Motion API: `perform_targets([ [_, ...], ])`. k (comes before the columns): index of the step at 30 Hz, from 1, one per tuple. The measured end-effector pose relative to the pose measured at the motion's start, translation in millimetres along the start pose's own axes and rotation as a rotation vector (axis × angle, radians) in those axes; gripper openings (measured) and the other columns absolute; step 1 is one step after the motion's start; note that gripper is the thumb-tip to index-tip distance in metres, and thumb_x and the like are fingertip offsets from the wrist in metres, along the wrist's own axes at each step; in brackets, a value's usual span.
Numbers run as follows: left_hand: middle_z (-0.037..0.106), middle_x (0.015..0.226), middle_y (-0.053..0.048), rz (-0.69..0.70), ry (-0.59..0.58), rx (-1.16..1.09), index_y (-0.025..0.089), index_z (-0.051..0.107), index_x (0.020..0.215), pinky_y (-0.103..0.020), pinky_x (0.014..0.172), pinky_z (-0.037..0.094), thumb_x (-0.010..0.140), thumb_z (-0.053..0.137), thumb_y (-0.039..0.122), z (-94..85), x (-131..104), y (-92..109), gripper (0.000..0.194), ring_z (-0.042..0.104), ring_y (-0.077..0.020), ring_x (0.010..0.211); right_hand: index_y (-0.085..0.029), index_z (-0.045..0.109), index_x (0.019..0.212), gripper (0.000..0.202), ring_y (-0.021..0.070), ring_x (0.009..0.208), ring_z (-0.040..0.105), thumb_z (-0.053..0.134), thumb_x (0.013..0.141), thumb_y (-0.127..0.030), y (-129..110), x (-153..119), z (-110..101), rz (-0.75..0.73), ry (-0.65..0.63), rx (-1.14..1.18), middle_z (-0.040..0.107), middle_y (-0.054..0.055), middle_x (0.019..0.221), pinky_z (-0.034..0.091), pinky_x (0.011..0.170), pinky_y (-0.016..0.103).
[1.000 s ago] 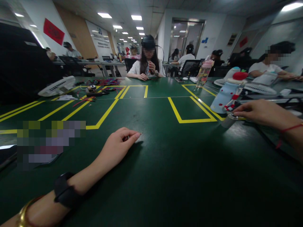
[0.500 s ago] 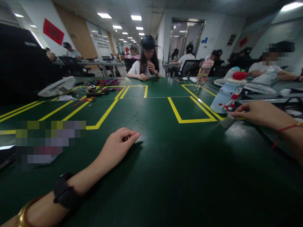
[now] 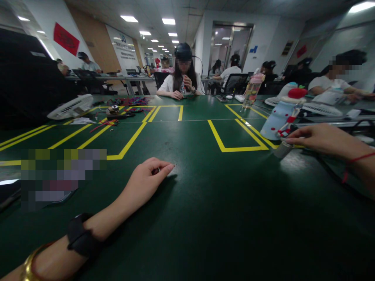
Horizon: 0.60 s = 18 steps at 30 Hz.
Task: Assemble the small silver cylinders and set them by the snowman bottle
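Note:
My left hand (image 3: 150, 176) is over the green table (image 3: 187, 218) near the middle, its thumb and fingertips pinched together. A tiny thing shows at those fingertips, too small to name. At the right, my right hand (image 3: 318, 141) has its thumb and fingers closed at the top of a small grey cylinder (image 3: 283, 150), which stands on the table. Just behind the cylinder is a light blue bottle (image 3: 277, 120) with a red top and red dots.
Wires (image 3: 131, 102) and small parts lie at the back left, near a white fan (image 3: 72, 106). A pink-capped bottle (image 3: 252, 91) stands at the back right. A person (image 3: 183, 78) sits across the table. Pixelated packaging (image 3: 58, 179) lies at the left.
My right forearm has shifted slightly, while the hand stays at the cylinder. My left hand has hardly moved.

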<state>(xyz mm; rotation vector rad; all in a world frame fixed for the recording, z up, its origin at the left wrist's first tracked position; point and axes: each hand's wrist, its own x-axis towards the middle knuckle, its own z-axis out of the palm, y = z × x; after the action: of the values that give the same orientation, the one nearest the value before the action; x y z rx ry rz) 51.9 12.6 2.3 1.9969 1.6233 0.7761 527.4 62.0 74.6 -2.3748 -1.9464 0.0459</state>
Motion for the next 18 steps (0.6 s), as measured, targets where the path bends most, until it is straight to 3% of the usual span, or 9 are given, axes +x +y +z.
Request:
perform_targets([
  [3,0.066,0.09,-0.004,0.008,-0.001,-0.002,0.023,0.072,0.09,-0.033,0.068,0.044,0.087,0.05,0.051,0.2,0.2,-2.2,0.036,0.061,-0.0216,0.08,-0.012,0.066,0.105,0.059,0.0198,0.086,0.061,0.067,0.066,-0.057,-2.2,-0.5,4.1,-0.06,-0.043,0.072,0.066,0.016,0.103,0.041,0.074,0.03],
  [7,0.066,0.09,-0.004,0.011,0.003,-0.01,0.023,0.072,0.09,-0.033,0.068,0.045,0.086,0.049,0.052,0.4,0.2,-3.5,0.036,0.061,-0.0216,0.08,-0.011,0.067,0.099,0.051,0.0198,0.085,0.062,0.068,0.069,-0.051,-29.6,-11.3,11.3,-0.17,0.078,0.089,0.068,0.014,0.098,0.044,0.077,0.03],
  [10,0.067,0.09,-0.003,0.014,0.008,-0.013,0.023,0.073,0.089,-0.032,0.067,0.044,0.086,0.05,0.051,0.5,0.3,-2.6,0.036,0.061,-0.0213,0.079,-0.014,0.066,0.107,0.047,0.0163,0.081,0.062,0.063,0.076,-0.05,-77.1,-39.9,18.2,-0.35,0.155,0.26,0.068,0.009,0.098,0.047,0.073,0.028],
  [13,0.067,0.088,-0.003,0.008,0.009,-0.002,0.023,0.073,0.089,-0.031,0.066,0.044,0.086,0.051,0.051,0.8,0.6,-1.8,0.035,0.061,-0.0211,0.077,-0.018,0.064,0.112,0.039,0.0149,0.088,0.062,0.06,0.082,-0.043,-134.1,-83.0,31.5,-0.649,0.2,0.469,0.066,0.006,0.106,0.05,0.078,0.028],
  [15,0.067,0.088,-0.003,0.01,0.011,-0.001,0.023,0.072,0.09,-0.031,0.068,0.044,0.086,0.052,0.051,1.3,0.8,-2.3,0.034,0.061,-0.0212,0.079,-0.02,0.062,0.114,0.035,0.0141,0.096,0.061,0.059,0.084,-0.037,-166.6,-110.6,44.3,-0.836,0.159,0.584,0.065,0.005,0.111,0.05,0.085,0.028],
  [18,0.067,0.087,-0.003,0.019,0.019,-0.005,0.023,0.072,0.089,-0.032,0.071,0.044,0.086,0.052,0.049,2.2,1.7,-4.6,0.033,0.061,-0.0218,0.082,-0.024,0.058,0.119,0.034,0.0128,0.105,0.059,0.056,0.086,-0.028,-195.5,-136.9,65.0,-0.979,0.03,0.678,0.062,0.004,0.117,0.049,0.091,0.027],
])
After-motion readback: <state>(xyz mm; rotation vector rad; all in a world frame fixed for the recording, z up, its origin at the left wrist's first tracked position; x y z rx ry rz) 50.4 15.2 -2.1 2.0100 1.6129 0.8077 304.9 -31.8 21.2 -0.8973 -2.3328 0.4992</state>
